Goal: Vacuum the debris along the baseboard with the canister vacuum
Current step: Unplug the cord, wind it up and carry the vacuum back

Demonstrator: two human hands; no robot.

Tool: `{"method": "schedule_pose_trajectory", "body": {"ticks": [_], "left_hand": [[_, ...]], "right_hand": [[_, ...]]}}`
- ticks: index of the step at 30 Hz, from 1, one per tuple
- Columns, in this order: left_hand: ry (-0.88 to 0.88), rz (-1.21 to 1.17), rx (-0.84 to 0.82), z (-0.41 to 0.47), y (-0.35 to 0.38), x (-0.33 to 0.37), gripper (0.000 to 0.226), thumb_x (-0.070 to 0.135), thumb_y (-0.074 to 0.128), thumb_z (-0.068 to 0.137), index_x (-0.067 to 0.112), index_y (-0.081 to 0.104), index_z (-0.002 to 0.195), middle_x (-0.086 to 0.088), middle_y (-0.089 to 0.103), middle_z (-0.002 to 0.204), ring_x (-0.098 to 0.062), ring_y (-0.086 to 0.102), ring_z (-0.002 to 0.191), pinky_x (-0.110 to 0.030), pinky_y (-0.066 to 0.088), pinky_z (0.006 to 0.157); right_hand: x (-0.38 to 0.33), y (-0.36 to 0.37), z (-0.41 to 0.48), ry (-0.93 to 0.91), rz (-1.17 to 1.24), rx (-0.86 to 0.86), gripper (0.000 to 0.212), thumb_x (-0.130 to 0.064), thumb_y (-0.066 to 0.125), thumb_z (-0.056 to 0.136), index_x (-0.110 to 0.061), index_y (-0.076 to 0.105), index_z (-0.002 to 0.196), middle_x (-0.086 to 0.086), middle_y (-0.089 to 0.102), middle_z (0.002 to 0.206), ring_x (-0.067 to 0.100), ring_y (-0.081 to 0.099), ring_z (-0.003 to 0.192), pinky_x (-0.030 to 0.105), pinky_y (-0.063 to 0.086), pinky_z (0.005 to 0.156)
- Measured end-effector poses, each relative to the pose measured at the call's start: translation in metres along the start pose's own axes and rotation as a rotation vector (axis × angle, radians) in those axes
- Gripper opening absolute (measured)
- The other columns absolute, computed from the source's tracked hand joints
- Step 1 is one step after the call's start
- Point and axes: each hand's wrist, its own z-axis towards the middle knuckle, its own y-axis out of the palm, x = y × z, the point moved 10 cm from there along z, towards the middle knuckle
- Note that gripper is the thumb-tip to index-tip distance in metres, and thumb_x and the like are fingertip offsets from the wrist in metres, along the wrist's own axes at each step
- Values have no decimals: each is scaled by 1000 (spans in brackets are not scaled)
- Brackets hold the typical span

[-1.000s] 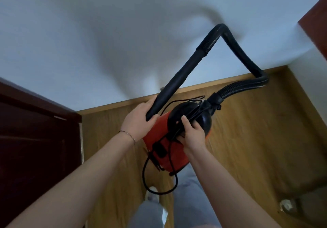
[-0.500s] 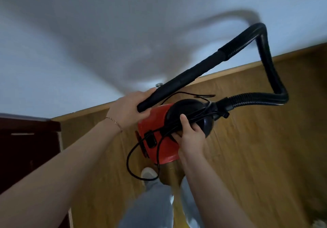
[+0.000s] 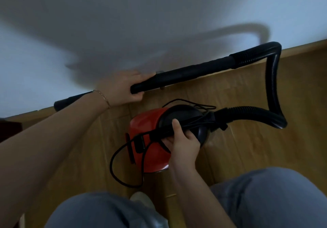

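Head view, looking down at a wood floor where it meets a white wall. The left hand, with a thin bracelet at the wrist, is wrapped around the black wand of the canister vacuum. The wand lies nearly parallel to the wooden baseboard and close against it. Its nozzle end emerges beyond the left wrist, at the line where wall and floor meet. To the right the wand joins a ribbed black hose, which bends sharply near the baseboard, runs toward the viewer, folds again and enters the canister. The canister, red with a black domed top, sits between the wand and the person's knees. The right hand grasps the black handle across the dome, thumb on top, fingers curled beneath. A black power cord loops from the canister's left side toward the floor. Whether the canister rests on the floor or is held above it cannot be told. A broad shadow of arm and hose falls on the wall.
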Motion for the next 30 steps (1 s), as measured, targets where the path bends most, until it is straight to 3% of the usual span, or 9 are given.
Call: {"method": "schedule_pose_trajectory", "body": {"ticks": [5,12,18,21,24,30], "left_hand": [[-32,20,42,2,31,-30,64,43,41,77,24,41,139,-10,64,91,-22,58,69,-34,49,55],[-45,182,132,8,48,-55,67,42,39,73,17,51,134,-11,63,77,-29,60,65,-25,36,57],[-24,199,134,14,83,-55,63,38,43,74,15,54,131,-11,64,78,-29,63,67,-25,41,58],[-65,197,99,21,102,-61,62,36,48,77,16,49,136,-15,63,84,-33,59,78,-31,40,62],[-174,146,69,26,114,-78,61,20,60,85,21,38,142,-16,61,102,-33,53,96,-32,36,74],[-268,134,54,33,133,-102,61,11,55,90,17,30,145,-20,53,123,-36,46,112,-38,35,94]], "right_hand": [[19,13,36,-42,-5,-70,13,-23,68,86,-11,70,90,5,74,89,17,72,83,27,59,66],[33,31,75,-149,-74,-146,14,-27,68,85,-14,71,87,0,75,86,13,72,80,32,60,71],[31,44,94,-175,-21,-172,12,-28,68,85,-16,68,81,1,73,86,12,71,78,33,60,72],[28,57,98,-199,-5,-167,14,-28,70,84,-16,69,77,2,74,83,14,72,78,37,60,75],[21,73,105,-220,31,-188,16,-26,71,83,-11,70,82,6,74,86,19,72,82,40,60,76],[22,87,114,-190,108,-222,19,-21,69,86,-5,68,97,10,73,97,21,71,90,37,60,74]]}}
